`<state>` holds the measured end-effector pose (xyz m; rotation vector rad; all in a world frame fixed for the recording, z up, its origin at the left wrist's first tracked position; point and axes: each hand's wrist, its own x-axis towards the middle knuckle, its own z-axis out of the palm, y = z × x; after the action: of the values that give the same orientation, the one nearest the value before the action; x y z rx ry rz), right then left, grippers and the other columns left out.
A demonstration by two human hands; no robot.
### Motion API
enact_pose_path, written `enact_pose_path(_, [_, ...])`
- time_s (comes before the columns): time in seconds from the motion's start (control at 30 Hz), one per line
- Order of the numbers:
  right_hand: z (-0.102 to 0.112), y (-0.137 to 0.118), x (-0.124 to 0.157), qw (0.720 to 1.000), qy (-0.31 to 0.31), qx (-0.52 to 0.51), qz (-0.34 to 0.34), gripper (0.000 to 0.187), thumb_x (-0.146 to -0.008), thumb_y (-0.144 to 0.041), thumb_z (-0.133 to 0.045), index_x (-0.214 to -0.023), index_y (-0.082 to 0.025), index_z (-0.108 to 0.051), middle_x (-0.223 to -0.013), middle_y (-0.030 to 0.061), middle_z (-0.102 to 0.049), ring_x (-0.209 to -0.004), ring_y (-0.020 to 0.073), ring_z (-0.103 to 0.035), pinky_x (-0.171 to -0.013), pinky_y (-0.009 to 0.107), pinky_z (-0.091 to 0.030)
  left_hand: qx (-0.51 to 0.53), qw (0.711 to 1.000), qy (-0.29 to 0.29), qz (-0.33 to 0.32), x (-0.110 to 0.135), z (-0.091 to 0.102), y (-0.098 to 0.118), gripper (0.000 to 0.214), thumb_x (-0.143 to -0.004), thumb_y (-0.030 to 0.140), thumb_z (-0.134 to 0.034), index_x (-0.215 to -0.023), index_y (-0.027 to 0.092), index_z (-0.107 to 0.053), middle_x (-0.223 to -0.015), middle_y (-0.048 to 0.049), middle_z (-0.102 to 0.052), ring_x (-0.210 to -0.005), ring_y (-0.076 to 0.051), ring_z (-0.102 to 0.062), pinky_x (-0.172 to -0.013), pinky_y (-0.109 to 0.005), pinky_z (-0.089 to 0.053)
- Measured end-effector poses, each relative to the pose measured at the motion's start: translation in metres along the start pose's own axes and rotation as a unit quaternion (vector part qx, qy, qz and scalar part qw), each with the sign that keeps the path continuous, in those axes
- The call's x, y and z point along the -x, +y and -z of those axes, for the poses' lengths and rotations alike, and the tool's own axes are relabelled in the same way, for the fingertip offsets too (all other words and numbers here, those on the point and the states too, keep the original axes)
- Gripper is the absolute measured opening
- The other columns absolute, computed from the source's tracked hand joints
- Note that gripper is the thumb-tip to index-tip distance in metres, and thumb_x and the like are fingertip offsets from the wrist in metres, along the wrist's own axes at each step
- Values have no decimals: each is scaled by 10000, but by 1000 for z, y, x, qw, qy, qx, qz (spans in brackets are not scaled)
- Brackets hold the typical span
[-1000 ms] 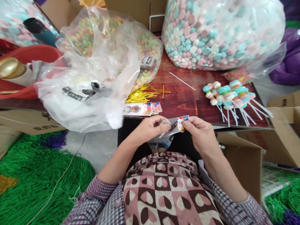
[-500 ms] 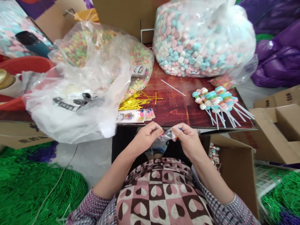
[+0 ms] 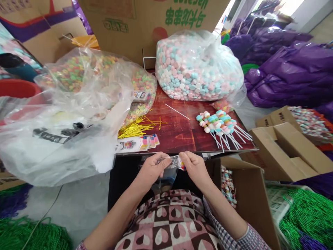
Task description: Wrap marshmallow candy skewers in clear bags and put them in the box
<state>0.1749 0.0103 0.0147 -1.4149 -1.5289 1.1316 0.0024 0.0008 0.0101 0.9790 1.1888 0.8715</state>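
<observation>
Just off the table's front edge, above my lap, both hands pinch a small clear printed plastic bag (image 3: 174,161). My left hand (image 3: 156,167) closes thumb and fingers on its clear end. The coloured end is pinched by my right hand (image 3: 193,167). My fingers hide much of the bag, and I cannot tell what is inside. Nearest on the tabletop lie a stack of printed bags (image 3: 137,143) and a pile of gold twist ties (image 3: 134,127), both left of my hands. Candy skewers (image 3: 217,121) on white sticks lie to the right.
Large bags of marshmallows (image 3: 197,69) and ring candies (image 3: 88,73) stand on the red-brown table (image 3: 179,133). One loose white stick (image 3: 177,111) lies mid-table. An open carton (image 3: 249,187) holds skewers by my right knee. A crumpled clear bag (image 3: 65,149) overhangs the left edge.
The view has tilted up and turned right, so the table sits lower and further left. Both hands still grip the small bag; more clear plastic shows at the left fingers.
</observation>
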Motion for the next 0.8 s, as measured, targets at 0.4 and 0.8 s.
enact_pose_path(0.4, [150, -6, -48, 832, 230, 500, 73, 320, -897, -391, -516, -975, -201, -762, -940, 116, -746, -851, 259, -677, -706, 346, -481, 190, 977, 100, -6, -6, 4, 5, 456, -716, 573, -736, -675, 194, -486, -398, 124, -283, -351, -43, -258, -429, -205, -371])
enact_pose_path(0.8, [148, 14, -53, 827, 244, 504, -39, 322, -900, -311, -485, -914, -165, -772, -710, 110, -696, -585, 187, -555, -546, 303, -321, 379, 925, -7, -16, -2, 15, 5, 340, -861, 485, -636, -754, 168, -573, -414, 121, -219, -330, -45, -183, -398, -197, -352])
